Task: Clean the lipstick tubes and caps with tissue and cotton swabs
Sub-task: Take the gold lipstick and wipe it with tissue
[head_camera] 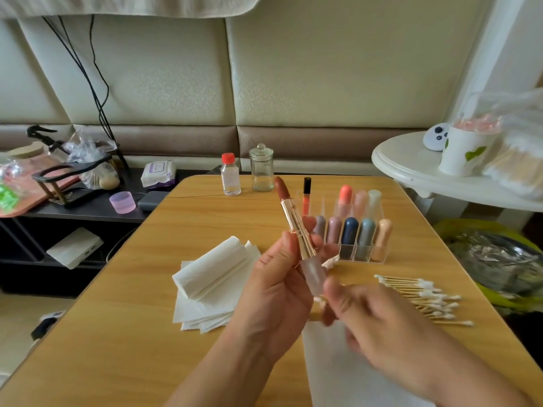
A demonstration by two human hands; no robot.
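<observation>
A white sheet of tissue [346, 365] lies on the wooden table [123, 318] at the near edge, at 6 o'clock, under the right hand [379, 321]. That hand is blurred; its fingers are curled near the frosted base of the lipstick [296, 227], with what looks like a cotton swab tip beside them, but I cannot tell whether it grips anything. The left hand [279, 277], just to its 9 o'clock, holds the lipstick with thumb and fingers round the gold barrel; the tube tilts toward 11 o'clock with the brown stick fully out at the top.

A stack of folded tissues [211, 280] sits at 9 o'clock of the hands. A row of cotton swabs [423, 298] lies at 3 o'clock. A clear rack of capped lipsticks [358, 230] stands at 1 o'clock, with an orange lip gloss [307, 195] in it. At 12 o'clock, at the far edge, stand a red-capped bottle [230, 176] and a glass jar [261, 168].
</observation>
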